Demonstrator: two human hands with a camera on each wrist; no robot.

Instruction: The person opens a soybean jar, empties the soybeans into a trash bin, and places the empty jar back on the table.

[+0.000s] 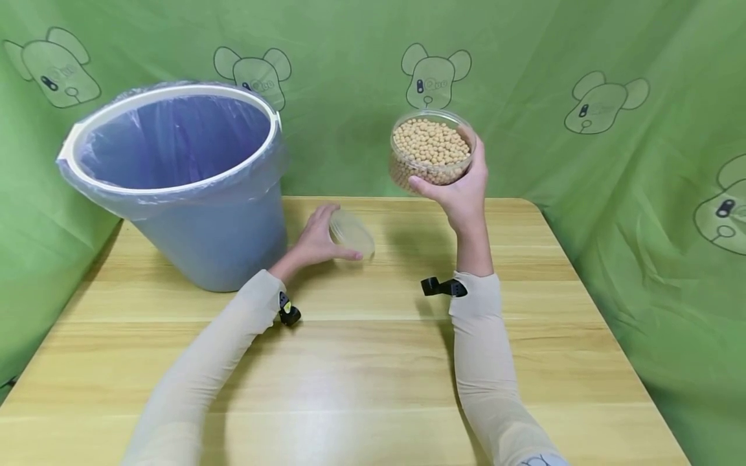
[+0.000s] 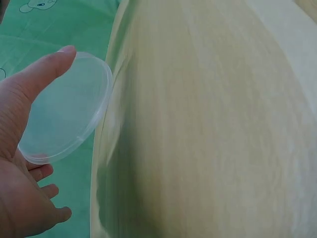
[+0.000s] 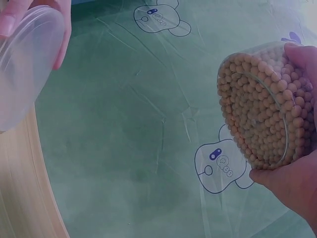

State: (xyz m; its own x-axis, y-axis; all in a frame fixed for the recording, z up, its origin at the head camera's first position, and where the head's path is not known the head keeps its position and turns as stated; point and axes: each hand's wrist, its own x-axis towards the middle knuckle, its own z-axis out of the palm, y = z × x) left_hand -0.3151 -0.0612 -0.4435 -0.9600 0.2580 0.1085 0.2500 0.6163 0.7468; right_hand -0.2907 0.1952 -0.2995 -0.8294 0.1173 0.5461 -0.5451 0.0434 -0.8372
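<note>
My right hand [image 1: 463, 188] grips a clear round tub [image 1: 402, 169] and holds it up above the back of the table. Soybeans [image 1: 431, 144] fill it nearly to the rim, and the right wrist view shows them through the tub's see-through base [image 3: 255, 116]. Lower and to the left, my left hand [image 1: 317, 239] holds a translucent round lid [image 1: 352, 234], tilted on edge. In the left wrist view the thumb lies across one side of the lid [image 2: 69, 106], with fingers behind it. The lid is apart from the tub.
Left of my left hand, a blue-grey bin [image 1: 233, 226] stands on the wooden table [image 1: 361, 362]. A clear plastic liner hangs over its white rim [image 1: 180, 191]. Behind the table hangs a green curtain [image 1: 344, 77] printed with cartoon heads.
</note>
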